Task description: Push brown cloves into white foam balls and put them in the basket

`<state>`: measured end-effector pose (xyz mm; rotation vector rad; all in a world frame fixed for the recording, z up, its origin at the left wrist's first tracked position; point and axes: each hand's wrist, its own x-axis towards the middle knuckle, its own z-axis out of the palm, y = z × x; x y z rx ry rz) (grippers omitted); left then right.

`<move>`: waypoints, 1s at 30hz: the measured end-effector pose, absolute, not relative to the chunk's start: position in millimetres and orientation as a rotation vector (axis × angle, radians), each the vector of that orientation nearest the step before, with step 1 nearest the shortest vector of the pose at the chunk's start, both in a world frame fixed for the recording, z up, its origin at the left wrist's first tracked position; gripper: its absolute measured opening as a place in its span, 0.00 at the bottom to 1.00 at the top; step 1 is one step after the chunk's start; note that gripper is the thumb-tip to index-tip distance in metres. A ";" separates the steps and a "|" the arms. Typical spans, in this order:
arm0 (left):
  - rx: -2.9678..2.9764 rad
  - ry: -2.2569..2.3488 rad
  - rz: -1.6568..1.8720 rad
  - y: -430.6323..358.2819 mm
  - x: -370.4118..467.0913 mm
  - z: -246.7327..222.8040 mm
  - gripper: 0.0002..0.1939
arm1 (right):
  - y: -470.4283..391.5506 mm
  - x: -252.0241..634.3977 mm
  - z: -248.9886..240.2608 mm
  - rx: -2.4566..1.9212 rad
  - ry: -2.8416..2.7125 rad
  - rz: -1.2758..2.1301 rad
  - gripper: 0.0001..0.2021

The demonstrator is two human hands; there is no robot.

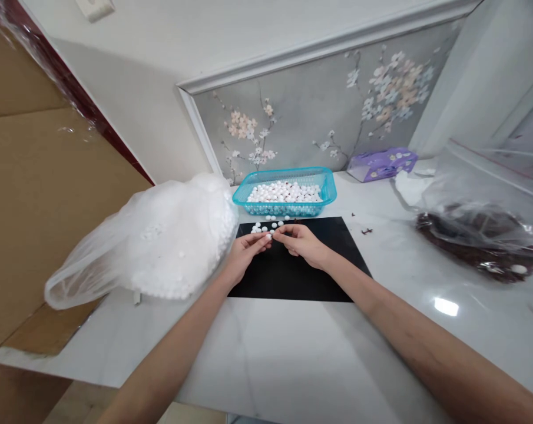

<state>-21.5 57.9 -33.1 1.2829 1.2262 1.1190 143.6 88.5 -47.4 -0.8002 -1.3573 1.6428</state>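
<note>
Over the black mat [301, 280], my left hand [244, 254] pinches a small white ball [268, 236] between thumb and fingers. My right hand [305, 242] meets it from the other side, its thumb and forefinger closed at the ball; what they grip is too small to make out. Several loose white balls [264, 229] lie just beyond my fingertips, at the mat's far edge. A few dark brown bits [297, 221] are beside them. Behind the mat stands a turquoise basket [329, 194] filled with white balls, some with dark specks.
A big clear bag [173, 235] of white balls bulges on the left. To the right lies a zip bag [482, 235] of dark brown pieces. Stray brown bits [367, 231] and a purple tissue pack [383, 164] are on the marble table [257, 347]. Cardboard [49, 206] stands far left.
</note>
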 end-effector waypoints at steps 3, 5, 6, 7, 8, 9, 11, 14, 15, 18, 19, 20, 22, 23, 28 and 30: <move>1.288 1.233 1.127 57.0 -20.6 -32.0 0.14 | 88.9 143.5 -47.5 -0.807 -1.361 1.637 0.19; 1.288 1.233 1.132 56.8 -20.2 -31.7 0.14 | 88.9 143.3 -47.2 -0.812 -1.353 1.632 0.19; 1.289 1.233 1.134 56.8 -20.1 -31.6 0.14 | 88.8 143.3 -47.0 -0.812 -1.351 1.630 0.19; 1.292 1.232 1.135 56.8 -20.1 -31.6 0.14 | 88.6 143.3 -46.7 -0.815 -1.350 1.627 0.19; 1.297 1.232 1.136 56.8 -20.2 -31.7 0.14 | 88.3 143.3 -46.3 -0.819 -1.350 1.624 0.19; 1.301 1.232 1.135 56.8 -20.3 -31.8 0.15 | 87.8 143.4 -45.9 -0.824 -1.353 1.622 0.19; 1.305 1.235 1.133 56.7 -20.6 -32.0 0.15 | 86.9 143.7 -45.0 -0.832 -1.360 1.615 0.20; 1.308 1.234 1.129 56.3 -20.9 -32.1 0.15 | 85.7 144.5 -44.0 -0.832 -1.382 1.617 0.20; 1.308 1.232 1.127 56.1 -21.0 -32.1 0.14 | 85.6 144.8 -43.8 -0.828 -1.390 1.622 0.20; 1.309 1.223 1.118 55.7 -21.2 -31.8 0.14 | 85.4 145.6 -42.9 -0.816 -1.410 1.634 0.20; 1.308 1.219 1.113 55.7 -21.3 -31.7 0.14 | 85.3 145.8 -42.4 -0.816 -1.416 1.635 0.20; 1.307 1.215 1.108 55.7 -21.5 -31.5 0.14 | 85.3 146.1 -42.0 -0.818 -1.423 1.636 0.20; 1.306 1.213 1.096 55.9 -22.0 -31.1 0.14 | 85.1 146.4 -41.2 -0.825 -1.432 1.640 0.20; 1.308 1.211 1.091 56.0 -22.3 -30.8 0.14 | 85.1 146.5 -40.9 -0.828 -1.436 1.642 0.20; 1.316 1.201 1.079 55.3 -22.9 -29.6 0.13 | 85.5 147.5 -41.3 -0.836 -1.457 1.629 0.20; 1.318 1.205 1.082 54.8 -22.6 -29.5 0.13 | 85.8 148.1 -41.3 -0.831 -1.457 1.639 0.20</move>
